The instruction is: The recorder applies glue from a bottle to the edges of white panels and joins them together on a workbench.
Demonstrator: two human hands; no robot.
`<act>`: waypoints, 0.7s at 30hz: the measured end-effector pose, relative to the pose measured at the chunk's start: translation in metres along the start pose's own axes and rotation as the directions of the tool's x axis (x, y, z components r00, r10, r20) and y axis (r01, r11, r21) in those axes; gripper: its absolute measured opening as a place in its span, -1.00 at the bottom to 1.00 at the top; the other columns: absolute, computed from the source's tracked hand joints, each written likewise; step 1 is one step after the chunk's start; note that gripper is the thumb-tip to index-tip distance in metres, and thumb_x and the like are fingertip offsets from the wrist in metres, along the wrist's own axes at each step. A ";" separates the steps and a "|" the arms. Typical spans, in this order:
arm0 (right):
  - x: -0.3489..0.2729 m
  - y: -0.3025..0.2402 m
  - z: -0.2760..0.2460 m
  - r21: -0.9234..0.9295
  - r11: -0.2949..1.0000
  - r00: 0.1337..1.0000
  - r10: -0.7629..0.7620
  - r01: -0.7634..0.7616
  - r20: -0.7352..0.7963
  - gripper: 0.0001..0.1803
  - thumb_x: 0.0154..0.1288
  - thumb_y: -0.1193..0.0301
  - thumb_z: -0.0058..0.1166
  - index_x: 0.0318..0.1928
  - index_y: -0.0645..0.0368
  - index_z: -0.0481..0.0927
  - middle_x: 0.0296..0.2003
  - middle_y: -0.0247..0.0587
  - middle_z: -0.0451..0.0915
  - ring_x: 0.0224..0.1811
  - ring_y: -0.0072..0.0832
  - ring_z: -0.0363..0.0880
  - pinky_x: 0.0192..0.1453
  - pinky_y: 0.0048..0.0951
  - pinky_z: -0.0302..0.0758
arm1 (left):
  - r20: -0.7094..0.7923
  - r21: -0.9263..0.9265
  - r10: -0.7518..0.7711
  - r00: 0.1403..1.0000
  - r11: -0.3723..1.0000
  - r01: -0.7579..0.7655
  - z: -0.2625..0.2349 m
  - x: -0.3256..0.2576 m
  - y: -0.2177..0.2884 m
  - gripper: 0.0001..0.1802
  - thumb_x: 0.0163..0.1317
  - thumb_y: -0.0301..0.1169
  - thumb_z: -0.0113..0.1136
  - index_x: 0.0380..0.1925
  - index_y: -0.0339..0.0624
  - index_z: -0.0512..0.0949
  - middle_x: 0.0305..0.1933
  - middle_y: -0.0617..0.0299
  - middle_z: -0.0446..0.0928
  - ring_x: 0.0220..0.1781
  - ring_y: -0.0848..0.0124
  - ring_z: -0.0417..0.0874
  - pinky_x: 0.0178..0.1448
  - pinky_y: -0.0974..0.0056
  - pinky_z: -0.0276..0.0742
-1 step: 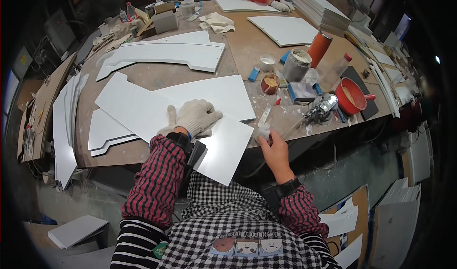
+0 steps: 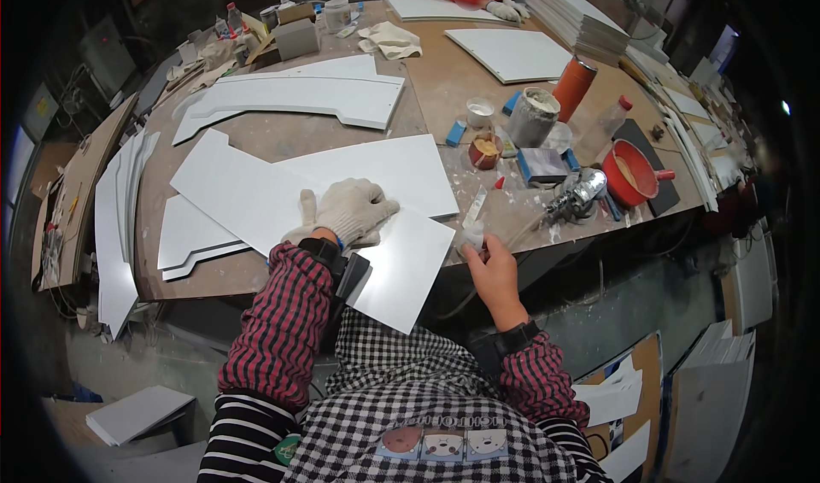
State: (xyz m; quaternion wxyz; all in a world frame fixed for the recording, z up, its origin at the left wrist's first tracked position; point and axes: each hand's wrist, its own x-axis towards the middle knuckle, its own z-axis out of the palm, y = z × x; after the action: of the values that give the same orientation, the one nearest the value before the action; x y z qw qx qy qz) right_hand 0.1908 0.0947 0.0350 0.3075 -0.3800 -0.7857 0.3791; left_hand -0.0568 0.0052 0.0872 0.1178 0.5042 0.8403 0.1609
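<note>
1. Honestly, nothing has really changed from the frame just before. My left hand (image 2: 350,212), in its knit glove, is in the same spot, spread open and palm-down on the white panel (image 2: 256,193). So the panel is still pinned flat.
2. That panel lies on the workbench (image 2: 444,81) right in front of me. Its near corner hangs over the bench edge, and it overlaps other white cut-outs.
3. My bare right hand (image 2: 491,265) hasn't budged either. It's closed around a small pale tool (image 2: 472,222) at the bench edge, just right of the panel.
4. Hard to make out: what that tool actually is, since my fingers cover most of it. The silvery power tool (image 2: 581,194) beside the red bowl (image 2: 632,175) is a blur too.
5. Cut off: a co-worker's gloved hands (image 2: 508,9) at the far end, only sleeves and gloves showing.
</note>
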 end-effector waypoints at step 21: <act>0.035 0.012 -0.007 -0.025 1.000 0.999 0.016 -0.017 -0.045 -0.73 0.19 0.31 0.24 -0.20 0.24 0.57 -0.50 -0.08 0.56 -0.46 -0.20 0.55 -0.33 -0.25 0.46 | 0.111 0.049 -0.050 0.993 0.998 0.045 -0.005 0.004 0.007 -0.55 0.12 0.00 0.11 -0.60 -0.15 0.67 -0.57 0.05 0.61 -0.44 0.11 0.67 -0.24 0.06 0.55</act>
State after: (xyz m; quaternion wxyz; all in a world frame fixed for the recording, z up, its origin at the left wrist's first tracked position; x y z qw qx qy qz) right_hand 0.1821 0.1312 0.0356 0.3171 -0.3987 -0.7802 0.3630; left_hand -0.0552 0.0105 0.0946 0.1570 0.4949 0.8476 0.1098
